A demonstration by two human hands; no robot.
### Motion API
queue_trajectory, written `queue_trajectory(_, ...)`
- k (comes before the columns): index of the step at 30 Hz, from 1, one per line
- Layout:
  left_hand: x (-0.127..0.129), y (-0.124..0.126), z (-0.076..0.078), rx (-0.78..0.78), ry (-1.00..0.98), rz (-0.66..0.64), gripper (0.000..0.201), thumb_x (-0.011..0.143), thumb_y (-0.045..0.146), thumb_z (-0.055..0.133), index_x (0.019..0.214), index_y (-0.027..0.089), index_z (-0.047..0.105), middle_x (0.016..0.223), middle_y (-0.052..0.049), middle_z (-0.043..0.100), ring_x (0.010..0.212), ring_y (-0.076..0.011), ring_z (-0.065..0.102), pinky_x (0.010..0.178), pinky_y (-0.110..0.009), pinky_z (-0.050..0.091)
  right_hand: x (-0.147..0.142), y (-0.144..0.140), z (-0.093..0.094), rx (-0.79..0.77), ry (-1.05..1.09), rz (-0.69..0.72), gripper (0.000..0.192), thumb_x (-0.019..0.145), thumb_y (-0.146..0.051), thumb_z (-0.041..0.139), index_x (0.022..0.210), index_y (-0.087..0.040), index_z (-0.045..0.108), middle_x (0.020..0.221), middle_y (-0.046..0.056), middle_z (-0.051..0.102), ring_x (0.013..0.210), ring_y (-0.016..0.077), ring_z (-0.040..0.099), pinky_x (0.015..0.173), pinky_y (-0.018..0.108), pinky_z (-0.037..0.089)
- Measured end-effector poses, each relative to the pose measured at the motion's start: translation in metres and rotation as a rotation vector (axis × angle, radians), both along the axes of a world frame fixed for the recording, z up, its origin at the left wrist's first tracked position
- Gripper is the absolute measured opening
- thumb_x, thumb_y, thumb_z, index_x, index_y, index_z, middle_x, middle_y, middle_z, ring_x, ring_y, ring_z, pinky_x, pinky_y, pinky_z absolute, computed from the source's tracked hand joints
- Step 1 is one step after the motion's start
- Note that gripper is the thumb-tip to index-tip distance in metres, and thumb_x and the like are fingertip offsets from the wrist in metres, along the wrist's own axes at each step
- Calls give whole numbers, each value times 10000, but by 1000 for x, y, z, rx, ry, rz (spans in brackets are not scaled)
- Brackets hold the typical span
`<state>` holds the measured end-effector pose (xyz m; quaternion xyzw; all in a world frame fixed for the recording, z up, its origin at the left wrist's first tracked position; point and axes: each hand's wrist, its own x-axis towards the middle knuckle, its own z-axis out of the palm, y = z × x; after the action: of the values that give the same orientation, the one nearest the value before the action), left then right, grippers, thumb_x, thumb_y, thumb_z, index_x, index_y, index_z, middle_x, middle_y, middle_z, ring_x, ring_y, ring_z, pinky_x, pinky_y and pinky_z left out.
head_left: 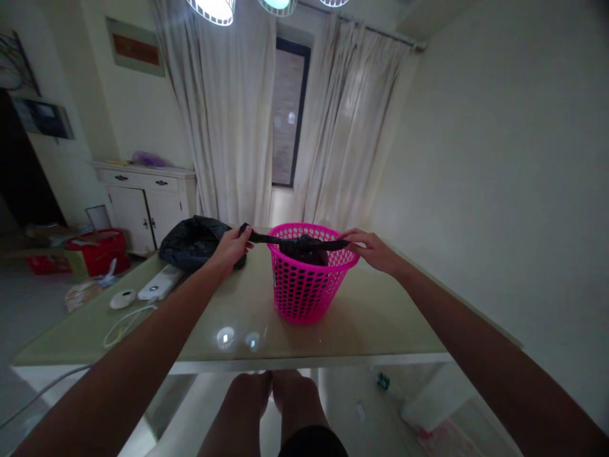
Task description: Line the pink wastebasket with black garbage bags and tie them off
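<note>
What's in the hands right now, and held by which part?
A black plastic bag in the pink basket: the left hand holds one twisted end, the right hand the other, stretched apart sideways.

Bare hands [374,252], bare forearms [445,317], bare legs [240,416], and a rounded patch of black clothing [314,443], perhaps shorts.

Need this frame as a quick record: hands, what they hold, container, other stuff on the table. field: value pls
left hand: grips one end of black bag
right hand: pinches the other end
bag: ends stretched sideways, middle bunched, part inside basket; knotted or not, cannot tell
container: pink perforated basket, upright
surface: pale green tabletop
also on table, left: second black bag, white oblong device, round white object
</note>
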<state>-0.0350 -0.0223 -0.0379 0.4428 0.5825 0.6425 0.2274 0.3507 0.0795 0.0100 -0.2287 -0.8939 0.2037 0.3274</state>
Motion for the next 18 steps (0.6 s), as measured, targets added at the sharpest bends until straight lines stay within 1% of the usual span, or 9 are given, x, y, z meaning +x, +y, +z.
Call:
queue_trajectory(2,9,-5,-3,84,82,89,314,895,498,753,999,208,697,999,-97,756,949,-289,704,843,-388,529,-4,-1,8,-56,23,-25,292,928,-378,666,1083,-220,857,1171,104,796,1109,265,730,1099,471,541)
queue_trajectory(5,36,-22,2,355,515,243,328,971,355,681,1260,199,680,1330,-152,719,1270,-343,620,1111,-496,422,-33,-5,25,-156,12,34,417,914,-324,634,1279,-220,808,1295,99,786,1228,280,711,1156,486,518)
queue_trajectory(6,47,-28,3,433,702,217,309,1022,350,627,1287,199,682,1345,-154,719,1291,-347,606,1129,-516,389,-47,-6,28,-150,-26,56,471,901,-342,684,1348,-227,777,1367,103,764,1276,292,692,1167,490,513)
queue_trajectory(7,58,-34,4,482,864,132,276,1066,360,586,1264,206,699,1301,-141,738,1265,-337,618,1111,-510,382,-61,-6,30,-118,-83,71,548,859,-368,773,1390,-234,754,1422,110,740,1311,308,674,1170,489,510)
queue_trajectory(9,78,-44,4,493,1103,-65,237,1100,403,588,1171,237,742,1195,-96,776,1191,-313,639,1064,-487,373,-90,-5,28,-19,-239,93,659,706,-336,938,1336,-234,775,1380,115,757,1263,325,680,1121,463,529)
queue_trajectory(11,92,-48,1,475,1229,-146,239,1112,422,600,1082,251,765,1115,-68,789,1123,-289,643,1038,-472,358,-113,-3,22,44,-406,122,449,676,-219,934,1112,-209,827,1120,90,816,1038,284,707,986,402,546)
queue_trajectory(13,97,-49,-1,484,1292,-134,277,1129,426,578,1041,245,769,1064,-58,785,1072,-272,633,1016,-459,353,-126,1,19,81,-482,129,167,761,-145,819,922,-191,806,892,59,786,839,225,656,858,348,510)
queue_trajectory(15,97,-47,-2,513,1342,-100,320,1137,439,556,1020,227,764,1017,-57,771,1017,-264,619,974,-446,361,-128,5,23,135,-416,40,86,825,-142,733,892,-178,773,867,64,761,807,210,622,827,335,474)
queue_trajectory(18,94,-46,-1,547,1403,-65,345,1133,456,557,984,214,753,963,-55,747,942,-258,600,894,-430,372,-116,15,45,169,-127,-192,104,875,-214,684,948,-162,737,962,90,752,888,231,624,874,360,476)
